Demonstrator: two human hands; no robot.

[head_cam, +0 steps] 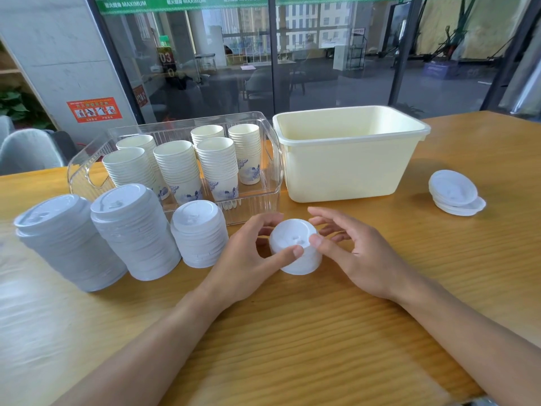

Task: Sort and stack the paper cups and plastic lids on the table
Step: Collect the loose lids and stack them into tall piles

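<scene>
Both hands, left point(248, 253) and right point(351, 250), pinch a short stack of white lids point(295, 247) on the counter point(322, 332), seemingly resting, beside three taller lid stacks point(134, 232).

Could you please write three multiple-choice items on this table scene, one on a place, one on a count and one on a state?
1. Where do the stacked paper cups stand?
A. In the clear bin
B. In the cream tub
C. On the bare table

2. How many lid stacks stand in the row left of the hands?
A. One
B. Three
C. Five

3. What are the hands doing?
A. Both resting flat on the table
B. Both touching one small lid stack
C. Lifting a cup

Answers:
1 A, the cups show through the clear bin's walls.
2 B, the left stack, middle stack and right stack stand side by side.
3 B, the left hand and right hand have their thumbs and fingers round it.
</scene>
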